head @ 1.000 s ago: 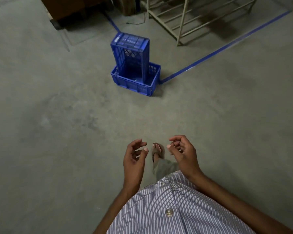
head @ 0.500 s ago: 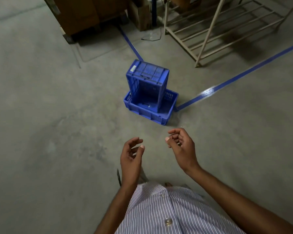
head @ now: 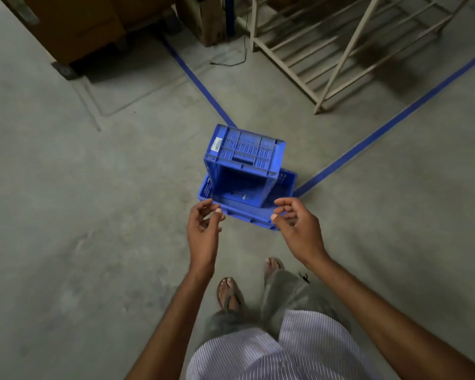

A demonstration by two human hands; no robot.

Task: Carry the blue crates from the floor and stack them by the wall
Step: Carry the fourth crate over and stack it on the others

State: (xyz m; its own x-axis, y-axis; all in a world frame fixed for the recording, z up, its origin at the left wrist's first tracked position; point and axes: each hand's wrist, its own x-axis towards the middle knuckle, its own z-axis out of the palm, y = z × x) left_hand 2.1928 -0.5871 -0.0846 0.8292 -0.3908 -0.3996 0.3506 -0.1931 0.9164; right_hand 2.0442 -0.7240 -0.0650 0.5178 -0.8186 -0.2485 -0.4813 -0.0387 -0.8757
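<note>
Two blue crates stand on the concrete floor in front of me. A low blue crate (head: pixel 247 213) lies flat, and a second blue crate (head: pixel 244 157) stands on end inside it, its open side facing me. My left hand (head: pixel 203 231) hovers just before the low crate's near left corner, fingers loosely curled and holding nothing. My right hand (head: pixel 299 229) hangs over the near right corner in the same loose curl, also holding nothing. Whether either hand touches the rim I cannot tell.
Blue floor tape (head: pixel 390 130) runs away from the crates in two lines. A pale metal rack frame (head: pixel 340 50) stands at the back right. Brown boxes (head: pixel 77 28) and a carton (head: pixel 203 20) sit at the back left. My sandalled feet (head: pixel 231 294) stand just behind my hands.
I have walked up to the crates, which now sit much closer and lower in view. Both hands have stretched forward from near my body to the low crate's near edge.
</note>
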